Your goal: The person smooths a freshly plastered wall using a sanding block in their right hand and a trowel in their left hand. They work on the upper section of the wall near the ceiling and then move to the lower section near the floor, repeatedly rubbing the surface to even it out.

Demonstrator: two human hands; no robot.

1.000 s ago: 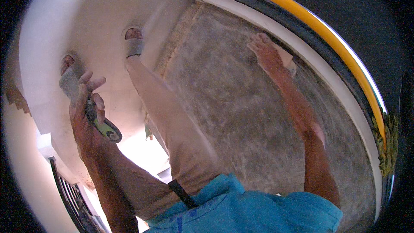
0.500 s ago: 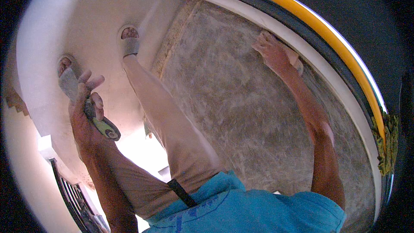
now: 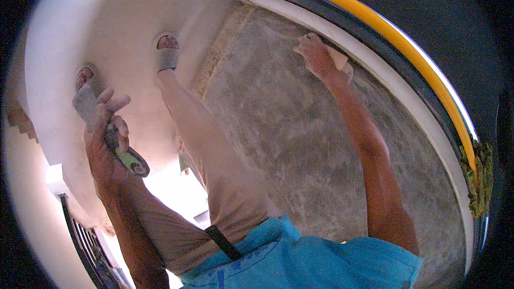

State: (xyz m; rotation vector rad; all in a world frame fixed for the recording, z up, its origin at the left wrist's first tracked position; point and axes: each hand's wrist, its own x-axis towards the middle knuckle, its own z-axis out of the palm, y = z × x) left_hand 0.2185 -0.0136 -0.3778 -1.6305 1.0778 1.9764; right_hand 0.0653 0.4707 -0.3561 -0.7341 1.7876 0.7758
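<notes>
Right hand [image 3: 320, 60] laid over a pale pad [image 3: 338, 59] on the grey mottled surface [image 3: 300, 123], near its upper edge, just beside the light strip [image 3: 342, 29]; the pad's edge shows on the far side of the hand, so it is probably kept under the palm to bear flat and evenly on the surface; right fingers look bunched and bent forward over it, thumb side to the left, though exact fingertip contact is too small to tell; left hand [image 3: 98, 150] holds a green-and-black tool [image 3: 128, 159], the rounded butt pointing back toward the wrist; its upper fingers are spread and loose, the lower ones curl over the handle, so the grip looks like plain carrying, well apart from the grey surface; the tool's far end is hidden or blends with the grey sandal [image 3: 88, 101] behind it, cannot tell which; around: the beige trouser leg [image 3: 209, 139] comes between the two hands and covers part of the grey surface's left side; blue shirt [image 3: 305, 262] fills the bottom; dark strap [image 3: 224, 242] at the waist; second sandal [image 3: 167, 59] on the pale floor [image 3: 128, 16]; dark railing [image 3: 85, 235] lower left; yellow band [image 3: 369, 13] curves beyond the light strip, with a greenish crumpled thing [image 3: 482, 182] at its lower end; the light strip bounds the right hand's reach on that side.
</notes>
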